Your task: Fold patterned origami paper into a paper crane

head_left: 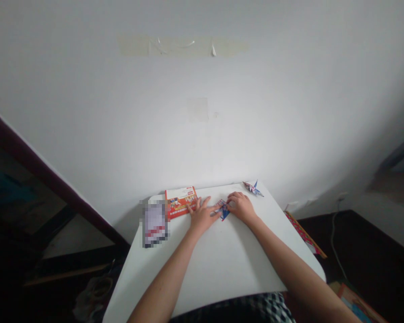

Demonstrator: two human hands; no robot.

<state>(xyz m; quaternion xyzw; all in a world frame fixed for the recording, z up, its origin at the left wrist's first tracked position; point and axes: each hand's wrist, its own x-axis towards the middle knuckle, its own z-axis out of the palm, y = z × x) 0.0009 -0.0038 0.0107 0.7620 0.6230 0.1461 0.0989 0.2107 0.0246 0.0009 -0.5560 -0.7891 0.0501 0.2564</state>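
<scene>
A small piece of folded printed paper (225, 214), blue with red and white, lies on the white table between my hands. My left hand (202, 217) rests with its fingers spread; one or more fingertips press on the paper's left side, while others reach toward the red booklet (177, 211). My right hand (241, 207) has curled fingers closed at the paper's right edge. Those fingers partly cover the paper, so its full shape is hidden. Behind my right hand, a folded paper figure (253, 188) with pointed ends sits near the table's back edge.
The white table (218, 269) stands against a pale wall (222, 148). A pixelated, phone-like flat object (155, 223) lies at the table's left edge. To the right, a cable (335, 242) hangs beside the wall. A dark red frame (54, 172) leans at the left.
</scene>
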